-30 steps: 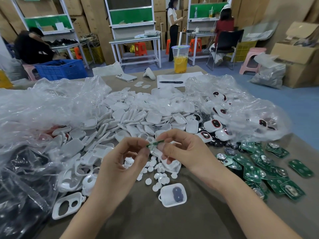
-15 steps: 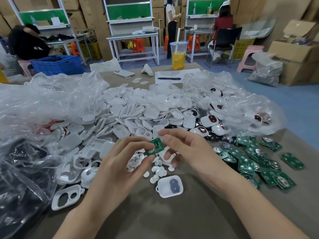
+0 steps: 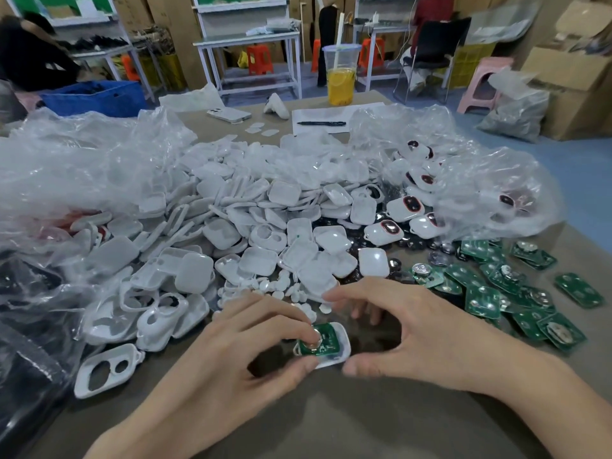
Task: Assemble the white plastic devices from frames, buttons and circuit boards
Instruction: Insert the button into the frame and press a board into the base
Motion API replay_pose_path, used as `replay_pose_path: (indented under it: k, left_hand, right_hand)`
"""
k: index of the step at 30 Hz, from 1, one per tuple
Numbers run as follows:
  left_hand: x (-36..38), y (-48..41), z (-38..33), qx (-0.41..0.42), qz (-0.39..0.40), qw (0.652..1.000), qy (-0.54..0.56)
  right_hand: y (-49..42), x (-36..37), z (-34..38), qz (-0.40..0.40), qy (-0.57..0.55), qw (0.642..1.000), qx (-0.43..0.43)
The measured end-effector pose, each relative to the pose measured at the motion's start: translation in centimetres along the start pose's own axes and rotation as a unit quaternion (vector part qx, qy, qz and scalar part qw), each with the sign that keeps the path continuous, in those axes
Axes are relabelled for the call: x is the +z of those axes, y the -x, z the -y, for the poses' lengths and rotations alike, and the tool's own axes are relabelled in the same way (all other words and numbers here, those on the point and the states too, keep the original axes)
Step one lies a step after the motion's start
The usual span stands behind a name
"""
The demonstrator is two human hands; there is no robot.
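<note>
My left hand (image 3: 231, 352) now pinches the circuit board (image 3: 326, 341) down into the shell (image 3: 344, 349), no longer aloft; my right hand (image 3: 420, 329) hovers spread beside the shell. Board seems nearly seated.

The bare brown tabletop (image 3: 364, 425) along the near edge is open for passage. In the middle of it the left hand (image 3: 231, 356) pinches a white plastic shell (image 3: 344, 346), and the right hand (image 3: 430, 339) arches just beside it over bare table. Beyond them a heap of white plastic casings (image 3: 265, 210) bars the way. Crumpled clear plastic bags (image 3: 82, 167) crowd the left side, and loose green circuit boards (image 3: 483, 299) cover the right.
</note>
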State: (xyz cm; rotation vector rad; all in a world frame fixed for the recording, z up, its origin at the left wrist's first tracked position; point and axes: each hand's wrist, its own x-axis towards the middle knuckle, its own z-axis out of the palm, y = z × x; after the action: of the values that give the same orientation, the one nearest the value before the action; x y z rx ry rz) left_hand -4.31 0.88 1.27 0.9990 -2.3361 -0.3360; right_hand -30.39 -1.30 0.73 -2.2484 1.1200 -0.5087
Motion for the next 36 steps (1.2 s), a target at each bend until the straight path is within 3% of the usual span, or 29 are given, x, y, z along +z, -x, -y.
replay_pose_path:
  k: [36]
  left_hand:
    - [1.1, -0.1, 0.6, -0.007, 0.051, 0.998, -0.025]
  right_hand:
    - [-0.3, 0.7, -0.1, -0.005, 0.02, 1.0, -0.023]
